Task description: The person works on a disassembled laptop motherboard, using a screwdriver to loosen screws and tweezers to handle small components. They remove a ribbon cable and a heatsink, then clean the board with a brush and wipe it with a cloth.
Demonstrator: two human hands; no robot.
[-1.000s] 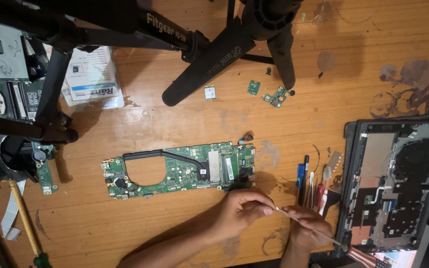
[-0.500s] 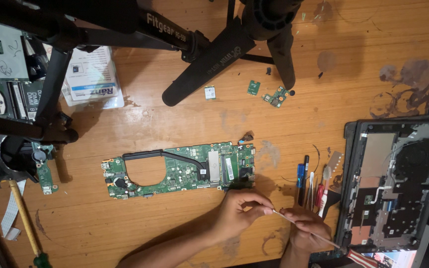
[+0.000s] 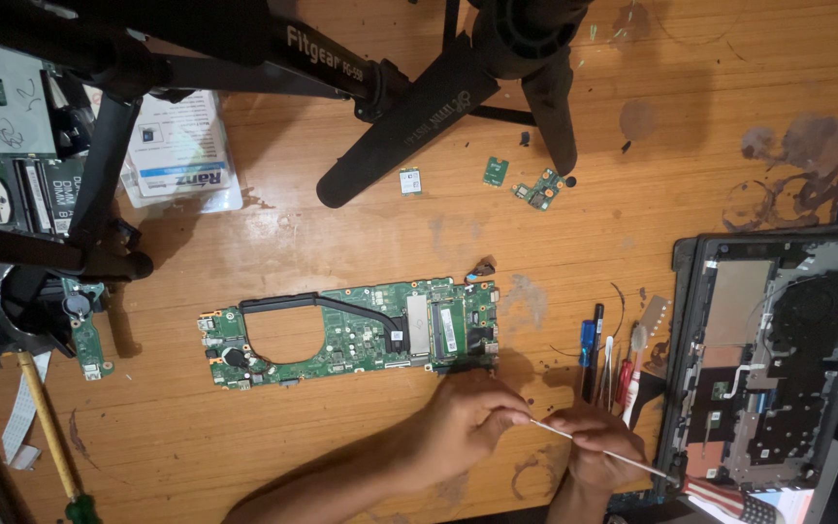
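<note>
Your two hands sit close together at the near edge of the table, both pinched on one thin pale rod; your left hand grips its upper-left end between thumb and fingertips, and your right hand closes round it further along, so the hands are just beside each other but not touching as far as you can see; the rod's long axis runs on a slant, from the left hand down and to the right, past your right hand, with its free tip reaching the lower left corner of the open laptop base; whether that tip touches the base you cannot tell; your right hand is the nearer one to the base, your left the nearer one to the green board, which lies flat just above your left knuckles, its long axis running left to right across the table; a black heat pipe curves over the board's left half; between board and base lies a small row of hand tools, pointing away from you, just above your right hand; well apart, toward the far edge, black tripod legs cross the table, with a few small green modules near them
</note>
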